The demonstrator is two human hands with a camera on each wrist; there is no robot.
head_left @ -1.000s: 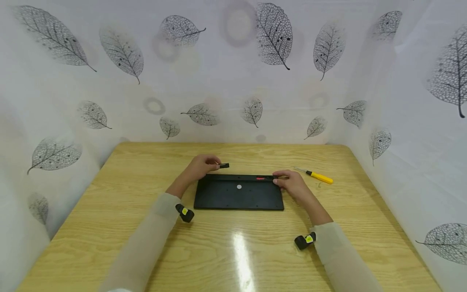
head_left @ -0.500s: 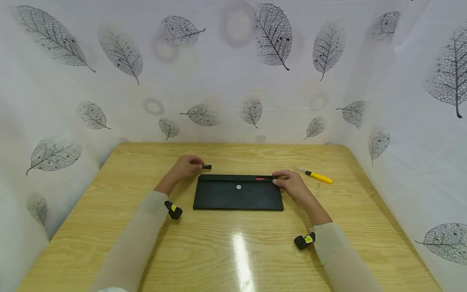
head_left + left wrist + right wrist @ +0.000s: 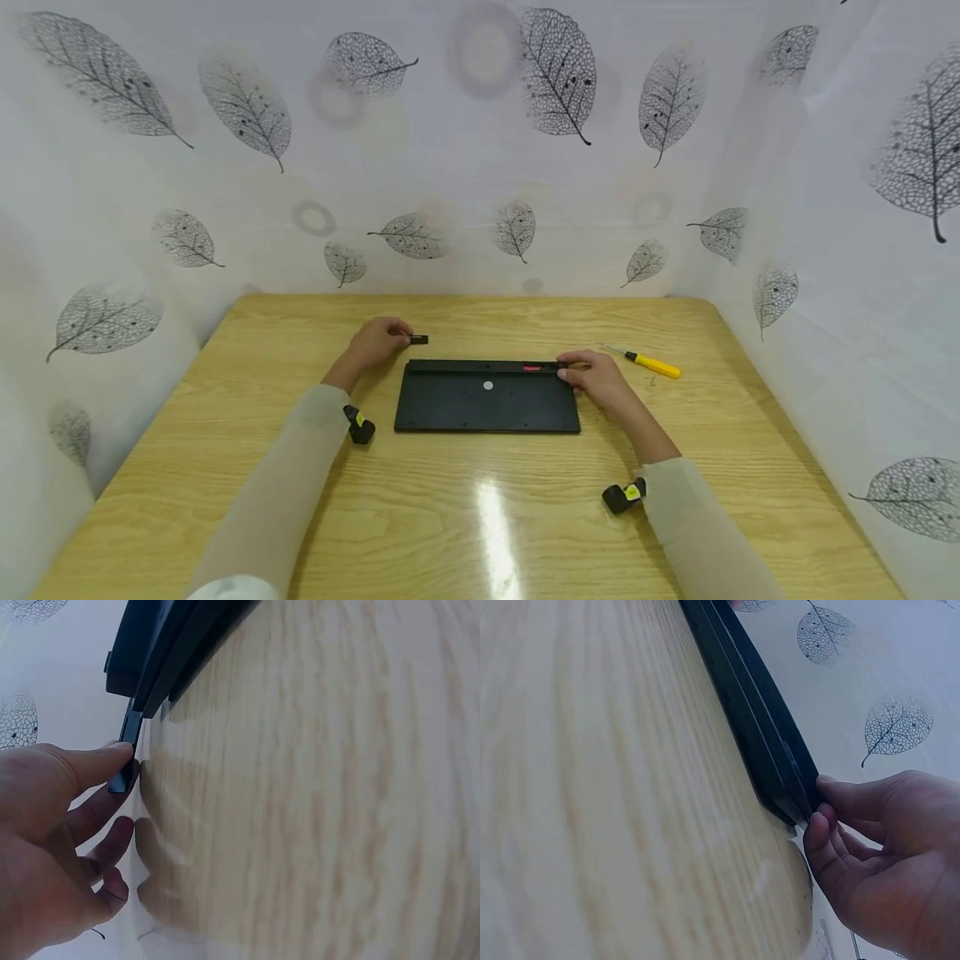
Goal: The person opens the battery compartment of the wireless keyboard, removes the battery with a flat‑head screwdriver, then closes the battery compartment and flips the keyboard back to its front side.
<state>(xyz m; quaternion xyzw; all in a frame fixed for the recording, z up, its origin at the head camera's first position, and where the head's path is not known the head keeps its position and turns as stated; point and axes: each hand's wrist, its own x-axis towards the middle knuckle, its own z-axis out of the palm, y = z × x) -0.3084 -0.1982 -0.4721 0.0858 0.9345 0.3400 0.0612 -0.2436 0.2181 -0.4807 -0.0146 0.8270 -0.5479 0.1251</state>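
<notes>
A black keyboard [image 3: 487, 410] lies face down on the wooden table, its back edge raised in a ridge. Near the right end of that ridge a battery slot shows a red battery [image 3: 532, 368]. My left hand [image 3: 377, 342] pinches a small black battery cover [image 3: 420, 340] between thumb and finger, beyond the keyboard's far left corner. In the left wrist view the other fingers of that hand are loosely bent. My right hand [image 3: 600, 383] grips the keyboard's far right corner, thumb on one side and fingers on the other, as the right wrist view also shows.
A screwdriver [image 3: 655, 364] with a yellow handle lies to the right of my right hand, its shaft pointing back left. Leaf-patterned curtains [image 3: 450, 167] hang behind and beside the table [image 3: 420, 500].
My left hand has moved left with the battery cover, from above the keyboard's far edge to beyond its left corner. The right hand keeps its grip in the same spot.
</notes>
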